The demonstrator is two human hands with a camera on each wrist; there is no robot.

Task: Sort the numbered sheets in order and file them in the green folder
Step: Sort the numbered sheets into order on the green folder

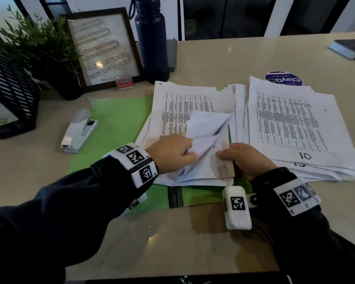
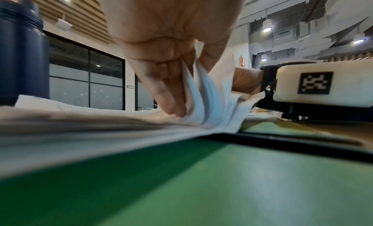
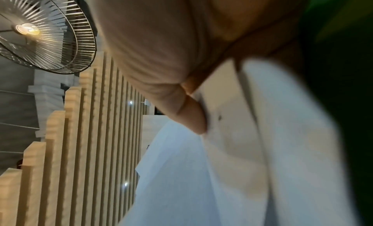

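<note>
Our left hand point(image 1: 170, 153) pinches lifted sheet corners point(image 1: 205, 130) of the stack point(image 1: 184, 107) lying on the open green folder point(image 1: 115, 124). Our right hand point(image 1: 244, 160) grips the same stack's near edge. Beside it, the right pile point(image 1: 291, 124) shows "10" on top; behind sits a "ClayGo" sticker point(image 1: 283, 78) on the tabletop point(image 1: 234, 56).

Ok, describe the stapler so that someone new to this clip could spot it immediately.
Start at the green folder lying open on the beige table. At the folder's left edge, in front of the framed picture, lies the stapler. It is the only white and grey tool there, apart from the sheets.
</note>
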